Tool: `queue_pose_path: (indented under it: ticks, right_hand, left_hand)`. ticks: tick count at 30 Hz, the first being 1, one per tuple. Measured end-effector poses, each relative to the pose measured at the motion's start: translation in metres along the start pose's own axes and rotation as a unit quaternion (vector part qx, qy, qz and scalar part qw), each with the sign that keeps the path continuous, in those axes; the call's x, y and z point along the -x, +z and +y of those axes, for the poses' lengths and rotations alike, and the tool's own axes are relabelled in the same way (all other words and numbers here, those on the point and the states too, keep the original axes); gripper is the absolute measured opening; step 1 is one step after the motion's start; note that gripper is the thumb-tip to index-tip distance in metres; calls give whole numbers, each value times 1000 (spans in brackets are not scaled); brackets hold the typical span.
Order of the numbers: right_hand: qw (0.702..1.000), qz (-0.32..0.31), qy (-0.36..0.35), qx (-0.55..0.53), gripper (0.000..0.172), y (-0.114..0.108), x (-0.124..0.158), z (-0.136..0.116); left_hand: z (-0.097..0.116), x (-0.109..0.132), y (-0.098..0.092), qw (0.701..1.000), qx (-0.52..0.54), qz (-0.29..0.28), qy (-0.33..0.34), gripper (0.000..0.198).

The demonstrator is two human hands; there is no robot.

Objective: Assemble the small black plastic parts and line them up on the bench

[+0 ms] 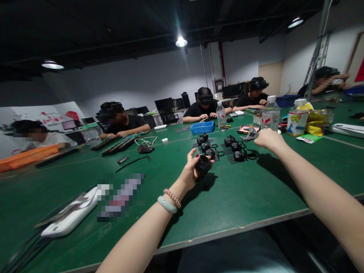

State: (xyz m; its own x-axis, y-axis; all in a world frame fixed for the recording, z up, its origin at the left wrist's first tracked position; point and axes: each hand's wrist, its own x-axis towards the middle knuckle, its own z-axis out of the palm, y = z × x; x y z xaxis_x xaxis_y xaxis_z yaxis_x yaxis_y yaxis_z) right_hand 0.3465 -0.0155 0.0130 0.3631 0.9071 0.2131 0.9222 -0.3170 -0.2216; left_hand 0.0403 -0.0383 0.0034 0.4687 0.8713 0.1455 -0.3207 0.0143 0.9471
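On my feed, with twelve o'clock straight ahead of the wearer, the green tabletop (241, 201) runs wide to both sides, its pale near edge crossing at six. I have the left hand (190, 169) at twelve, fingers wrapped around a black hollow part (203, 163) held above the surface; the right hand (267, 139) is at one, clamped on a grey tool (250, 134), well apart from its partner. Just past them I see two clusters of black parts (235, 148), and beyond, near twelve, a blue bin (202, 127) beside a clear bottle (221, 116). More bottles (297, 118) stand at one to two, by a yellow packet (315, 120). At ten I get a white device (74, 213) nearby and an orange tray (30, 157) farther out. Co-workers in dark tops (196, 109) lean over the far side from eleven round to two, and one in a white top (52, 140) sits at ten. Behind them I make out monitors (164, 105), a pale wall (159, 72) and lamps (181, 41) under a dark ceiling (119, 26)
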Motion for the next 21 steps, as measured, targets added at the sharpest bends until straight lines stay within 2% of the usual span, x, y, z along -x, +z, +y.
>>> queue_pose_path:
  ticks: [2,5,8,11,16,21]
  right_hand:
    - [999,12,-35,0,33,-4,15,-22]
    - [990,32,-138,8,28,-7,43,-52]
    - [972,36,-230,27,26,-4,69,-74]
    - [953,27,-301,33,23,1,85,-86]
    - [946,15,-322,31,21,6,91,-89]
    - [943,-1,-332,30,20,8,89,-88]
  left_hand:
    - [-1,-1,-1,999,-10,39,-9,59]
    - [-1,-3,-2,996,-29,83,-25,62]
    - [-1,-3,-3,996,-31,83,-28,65]
    - [1,-1,0,996,-30,80,-16,66]
    - [4,1,9,995,-28,92,2,69]
    - [6,1,5,996,-35,78,10,70]
